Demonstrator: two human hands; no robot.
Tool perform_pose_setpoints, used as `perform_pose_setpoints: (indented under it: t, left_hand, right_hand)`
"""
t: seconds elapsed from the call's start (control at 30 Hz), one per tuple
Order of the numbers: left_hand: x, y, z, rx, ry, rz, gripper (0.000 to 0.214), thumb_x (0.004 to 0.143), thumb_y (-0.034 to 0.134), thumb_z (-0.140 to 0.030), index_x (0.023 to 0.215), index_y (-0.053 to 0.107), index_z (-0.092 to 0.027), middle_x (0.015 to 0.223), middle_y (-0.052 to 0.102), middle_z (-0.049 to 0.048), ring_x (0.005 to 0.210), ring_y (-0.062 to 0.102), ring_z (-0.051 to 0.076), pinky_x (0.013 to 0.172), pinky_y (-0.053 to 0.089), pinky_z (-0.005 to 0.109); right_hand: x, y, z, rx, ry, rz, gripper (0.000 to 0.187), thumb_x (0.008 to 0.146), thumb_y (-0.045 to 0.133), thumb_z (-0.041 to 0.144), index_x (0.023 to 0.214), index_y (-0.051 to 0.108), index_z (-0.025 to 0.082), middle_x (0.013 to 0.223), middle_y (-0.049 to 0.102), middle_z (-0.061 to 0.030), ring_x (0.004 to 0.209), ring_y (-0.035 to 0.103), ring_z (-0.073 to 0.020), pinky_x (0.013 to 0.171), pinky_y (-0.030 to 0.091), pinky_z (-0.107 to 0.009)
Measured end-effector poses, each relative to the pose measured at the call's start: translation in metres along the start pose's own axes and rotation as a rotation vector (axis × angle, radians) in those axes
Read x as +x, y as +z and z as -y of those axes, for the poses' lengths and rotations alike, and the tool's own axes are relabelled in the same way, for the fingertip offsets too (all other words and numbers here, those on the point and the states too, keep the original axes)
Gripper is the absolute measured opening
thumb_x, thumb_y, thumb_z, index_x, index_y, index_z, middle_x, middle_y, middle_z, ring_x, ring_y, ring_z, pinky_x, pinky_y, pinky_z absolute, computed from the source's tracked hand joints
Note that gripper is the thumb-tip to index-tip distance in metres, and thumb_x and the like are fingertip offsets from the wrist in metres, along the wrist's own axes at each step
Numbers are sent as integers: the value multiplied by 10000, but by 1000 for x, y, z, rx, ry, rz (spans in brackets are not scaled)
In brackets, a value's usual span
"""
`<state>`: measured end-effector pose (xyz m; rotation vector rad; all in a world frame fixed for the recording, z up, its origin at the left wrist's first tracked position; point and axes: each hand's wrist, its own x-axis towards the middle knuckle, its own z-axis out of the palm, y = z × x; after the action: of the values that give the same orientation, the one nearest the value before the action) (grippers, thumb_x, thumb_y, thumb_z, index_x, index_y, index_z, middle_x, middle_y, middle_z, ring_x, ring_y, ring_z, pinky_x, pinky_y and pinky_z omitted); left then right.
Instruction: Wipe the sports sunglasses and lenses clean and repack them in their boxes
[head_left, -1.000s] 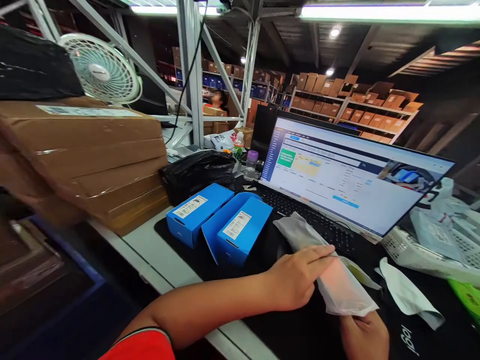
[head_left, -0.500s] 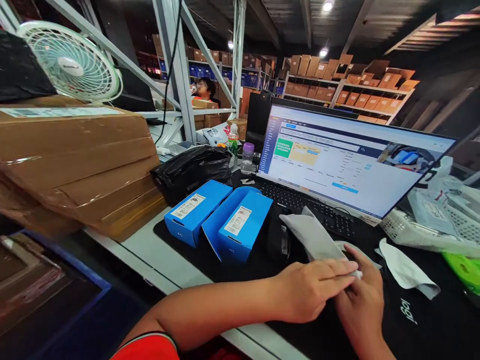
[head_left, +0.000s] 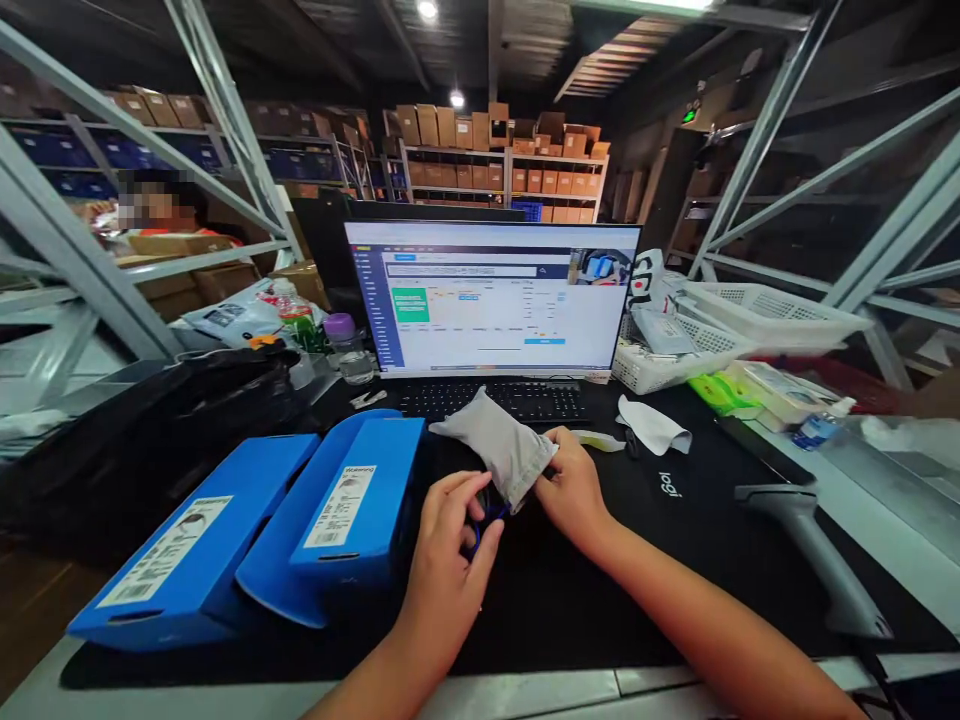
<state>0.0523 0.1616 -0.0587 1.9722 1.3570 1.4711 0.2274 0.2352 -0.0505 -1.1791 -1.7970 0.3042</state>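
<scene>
A grey soft pouch (head_left: 495, 440) lies tilted on the black desk mat (head_left: 667, 560), in front of the keyboard (head_left: 517, 400). My right hand (head_left: 574, 485) pinches the pouch's near end from the right. My left hand (head_left: 450, 535) is curled just below the pouch's mouth, its fingers closed round a small dark item with a thin blue loop (head_left: 480, 522) that I cannot make out. Two blue cardboard boxes (head_left: 360, 500) (head_left: 187, 550) with white labels lie to the left of my hands.
A lit monitor (head_left: 495, 295) stands behind the keyboard. A black plastic bag (head_left: 150, 430) and bottles (head_left: 349, 345) lie at left, white baskets (head_left: 720, 320) and a grey barcode scanner (head_left: 810, 530) at right, a white scrap (head_left: 652, 425) near the keyboard. Another person (head_left: 157, 205) sits far left behind the rack.
The view has swung to face the monitor. My left hand came off the top of the pouch to its near end. My right hand now pinches that end from the right.
</scene>
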Motion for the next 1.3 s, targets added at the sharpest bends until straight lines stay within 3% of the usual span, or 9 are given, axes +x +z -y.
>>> perform_pose_setpoints:
  t: [0.17, 0.37, 0.6, 0.73, 0.83, 0.9, 1.03, 1.2, 1.3]
  left_hand:
    - [-13, -3, 20, -65, -283, 168, 273, 872, 611, -368, 1062, 668, -180, 863, 619, 37, 696, 609, 153, 572, 525, 258]
    - [-12, -3, 19, 124, -370, 274, 406, 822, 644, -458, 1126, 693, -193, 771, 682, 7, 609, 613, 172, 584, 500, 295]
    - [-20, -19, 27, 38, -194, 128, 276, 900, 581, -416, 925, 774, -220, 770, 734, 30, 611, 675, 166, 564, 554, 261]
    - [-29, -52, 38, -57, -301, -64, 294, 853, 665, -462, 941, 793, -213, 729, 743, 21, 553, 687, 162, 517, 591, 255]
    - [-41, -72, 40, 1, -328, -161, 278, 826, 707, -474, 917, 799, -227, 689, 741, 8, 533, 685, 164, 533, 609, 262]
    - [-52, -78, 40, 9, -259, -98, 230, 842, 703, -444, 912, 802, -248, 657, 726, -3, 511, 670, 157, 495, 592, 248]
    - [-71, -74, 40, 27, -57, 91, 177, 903, 649, -319, 1014, 787, -307, 628, 695, -22, 523, 658, 142, 502, 572, 227]
    - [-65, -58, 42, 61, 148, 196, 206, 943, 592, -225, 1059, 751, -286, 623, 663, -36, 515, 643, 103, 524, 545, 168]
    - [-50, -50, 42, 92, 217, 266, 279, 980, 495, -183, 1155, 700, -255, 779, 705, 3, 621, 680, 101, 587, 561, 154]
  right_hand:
    - [-2, 6, 1, -3, 119, 69, 103, 797, 686, 173, 707, 717, 212, 814, 553, 1, 711, 537, -145, 638, 392, -254]
    - [-6, 20, 5, 55, 98, 76, 115, 779, 681, 131, 713, 719, 217, 814, 552, 11, 705, 534, -139, 642, 395, -250]
    - [4, 3, 3, -143, 49, 266, 35, 789, 765, 270, 808, 791, 257, 956, 605, -14, 718, 553, -144, 608, 377, -263]
    - [20, -39, -12, 250, 66, 508, 134, 736, 824, 378, 796, 818, 258, 891, 612, -14, 737, 559, -141, 625, 399, -258]
    - [31, -60, -28, 671, 448, 348, 269, 678, 849, 429, 793, 809, 189, 643, 549, 21, 514, 397, -74, 465, 272, -220]
    - [35, -64, -38, 777, 640, 195, 367, 615, 877, 444, 829, 788, 159, 531, 455, 70, 433, 227, -36, 414, 135, -209]
    - [36, -57, -54, 851, 735, 81, 450, 521, 913, 381, 859, 730, 146, 489, 391, 113, 401, 165, -13, 386, 74, -192]
    - [38, -58, -64, 943, 764, -13, 312, 629, 866, 326, 767, 627, 181, 479, 288, 134, 365, 190, -20, 327, 140, -169]
    - [43, -58, -59, 977, 697, -102, 264, 726, 788, 344, 757, 562, 213, 536, 399, 79, 434, 429, -83, 388, 410, -208]
